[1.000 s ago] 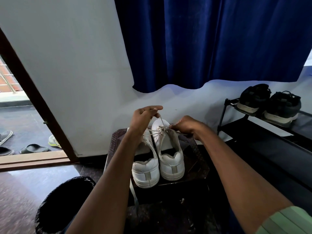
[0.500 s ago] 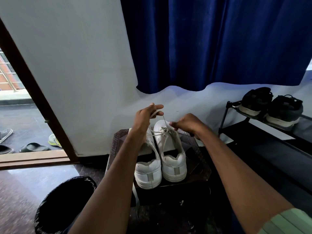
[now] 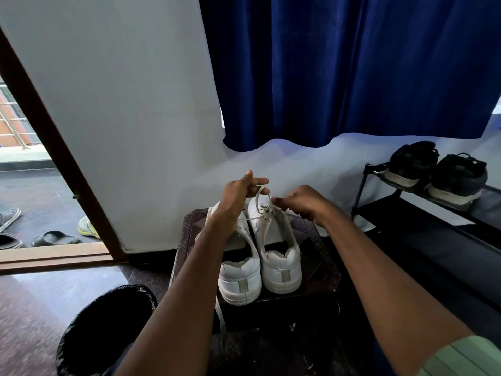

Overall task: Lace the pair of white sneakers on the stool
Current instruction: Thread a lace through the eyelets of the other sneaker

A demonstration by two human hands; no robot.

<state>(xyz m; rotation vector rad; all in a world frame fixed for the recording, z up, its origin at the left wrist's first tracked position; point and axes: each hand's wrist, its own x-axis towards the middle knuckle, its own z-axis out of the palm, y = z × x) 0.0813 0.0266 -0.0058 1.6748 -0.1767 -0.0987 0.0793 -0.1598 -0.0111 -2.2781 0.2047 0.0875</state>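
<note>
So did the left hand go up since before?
Yes, slightly. The left hand pinching the lace has risen higher above the toe of the right sneaker; earlier it sat closer to the toe.

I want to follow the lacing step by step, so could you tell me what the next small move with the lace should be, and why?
Probably draw the lace snug with the left hand. It arcs loosely from that hand to the right hand, which pinches it over the right sneaker, so there seems to be slack left to take up at the eyelets.
</note>
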